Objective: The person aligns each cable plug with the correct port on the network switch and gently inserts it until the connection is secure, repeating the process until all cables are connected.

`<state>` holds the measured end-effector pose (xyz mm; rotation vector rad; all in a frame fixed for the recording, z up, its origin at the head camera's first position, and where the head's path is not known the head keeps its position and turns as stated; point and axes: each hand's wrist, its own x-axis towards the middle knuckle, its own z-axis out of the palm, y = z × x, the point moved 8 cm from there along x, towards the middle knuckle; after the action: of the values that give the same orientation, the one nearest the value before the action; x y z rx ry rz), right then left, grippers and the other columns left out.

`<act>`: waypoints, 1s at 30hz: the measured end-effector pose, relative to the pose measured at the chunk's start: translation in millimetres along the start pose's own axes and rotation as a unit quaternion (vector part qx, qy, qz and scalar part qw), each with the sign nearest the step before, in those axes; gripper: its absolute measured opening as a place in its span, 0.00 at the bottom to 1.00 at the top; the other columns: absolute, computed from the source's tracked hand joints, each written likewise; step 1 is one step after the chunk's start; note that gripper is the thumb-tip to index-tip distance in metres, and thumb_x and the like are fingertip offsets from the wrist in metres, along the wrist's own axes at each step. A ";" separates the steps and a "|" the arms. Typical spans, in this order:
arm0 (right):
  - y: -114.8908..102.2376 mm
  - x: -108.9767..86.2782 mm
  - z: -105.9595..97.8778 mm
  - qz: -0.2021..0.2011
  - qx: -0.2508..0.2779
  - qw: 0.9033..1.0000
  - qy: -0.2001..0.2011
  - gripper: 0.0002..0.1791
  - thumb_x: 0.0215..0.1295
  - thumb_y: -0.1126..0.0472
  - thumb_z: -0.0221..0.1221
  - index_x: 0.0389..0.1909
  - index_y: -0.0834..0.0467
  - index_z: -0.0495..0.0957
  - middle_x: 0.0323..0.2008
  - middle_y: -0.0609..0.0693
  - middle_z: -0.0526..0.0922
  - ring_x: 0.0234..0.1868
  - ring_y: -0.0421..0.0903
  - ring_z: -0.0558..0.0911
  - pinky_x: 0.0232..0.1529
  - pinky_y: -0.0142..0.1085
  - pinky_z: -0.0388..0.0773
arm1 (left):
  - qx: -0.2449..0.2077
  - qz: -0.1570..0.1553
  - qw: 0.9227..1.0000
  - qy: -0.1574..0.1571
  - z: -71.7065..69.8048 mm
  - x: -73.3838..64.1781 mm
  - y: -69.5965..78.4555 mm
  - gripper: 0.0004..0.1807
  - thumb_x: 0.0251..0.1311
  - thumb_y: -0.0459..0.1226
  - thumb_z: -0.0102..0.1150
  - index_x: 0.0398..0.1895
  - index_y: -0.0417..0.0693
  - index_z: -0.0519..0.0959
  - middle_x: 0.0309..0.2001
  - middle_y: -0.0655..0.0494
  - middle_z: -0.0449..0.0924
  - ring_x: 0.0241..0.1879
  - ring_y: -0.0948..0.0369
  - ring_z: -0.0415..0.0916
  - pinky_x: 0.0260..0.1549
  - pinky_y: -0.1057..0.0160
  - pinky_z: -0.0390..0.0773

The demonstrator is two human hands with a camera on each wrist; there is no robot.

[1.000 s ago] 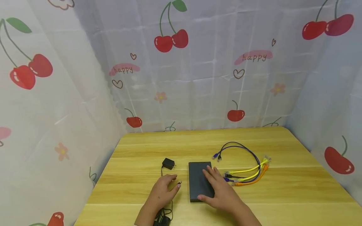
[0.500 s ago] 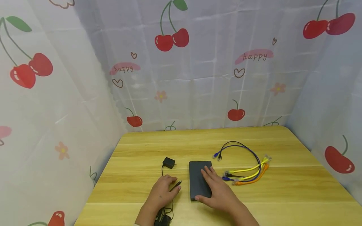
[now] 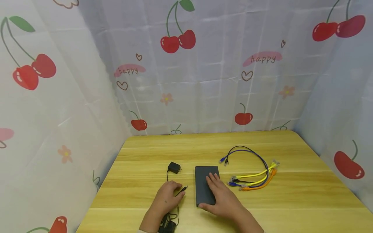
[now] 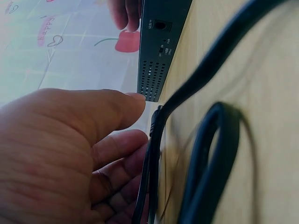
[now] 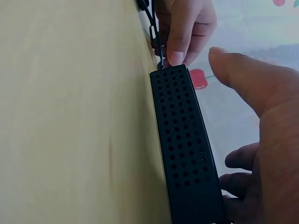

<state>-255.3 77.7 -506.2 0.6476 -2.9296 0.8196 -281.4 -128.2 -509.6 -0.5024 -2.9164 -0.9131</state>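
A flat dark box with vent holes (image 3: 204, 186), which looks like a network switch, lies mid-table. My right hand (image 3: 224, 197) rests on its right part, fingers spread, thumb near its near left corner. In the left wrist view its side (image 4: 154, 51) shows a round power socket. To the left, my left hand (image 3: 167, 197) is beside a thin black power plug (image 3: 183, 190). Its thumb and index finger stand apart, with the plug between them in the head view. Black cord (image 4: 159, 121) runs past those fingertips. Whether they touch the cord is unclear.
A black power adapter (image 3: 174, 167) sits beyond my left hand. Bundled black cord (image 3: 167, 225) lies at the front edge beside that wrist. Yellow, orange, blue and black network cables (image 3: 259, 178) lie to the right. Printed curtains (image 3: 186, 84) surround the table's back and sides.
My right hand has shifted slightly left over the box. More of the black plug shows between my left thumb and index finger. The left hand has hardly moved.
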 end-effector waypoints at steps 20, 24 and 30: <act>-1.3 3.8 18.5 -0.002 -0.038 0.999 -0.003 0.66 0.49 0.20 0.58 0.78 0.61 0.53 0.77 0.59 0.54 0.78 0.63 0.48 0.71 0.61 0.51 | -0.048 -0.020 0.998 -0.042 5.9 0.7 0.2 0.13 0.56 0.36 0.72 0.44 0.43 0.86 0.37 0.57 0.82 0.35 0.64 0.79 0.32 0.63 0.79; -3.8 2.6 21.2 -0.009 -0.051 0.999 -0.008 0.62 0.51 0.18 0.54 0.78 0.55 0.55 0.78 0.59 0.52 0.78 0.65 0.46 0.70 0.64 0.50 | -0.048 -0.023 0.998 -0.043 5.6 0.7 0.5 0.12 0.55 0.34 0.72 0.43 0.43 0.86 0.36 0.56 0.82 0.34 0.64 0.79 0.31 0.63 0.79; -4.9 1.8 23.2 -0.013 -0.065 0.998 -0.011 0.57 0.52 0.17 0.52 0.78 0.46 0.58 0.78 0.59 0.52 0.78 0.66 0.46 0.69 0.65 0.54 | -0.052 -0.025 0.997 -0.051 7.3 1.4 0.4 0.08 0.58 0.32 0.69 0.41 0.44 0.87 0.35 0.58 0.83 0.32 0.66 0.78 0.30 0.64 0.78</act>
<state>-253.1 61.5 -523.5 0.6874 -2.9573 0.6163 -282.1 -123.4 -515.3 -0.4990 -2.9970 -1.0816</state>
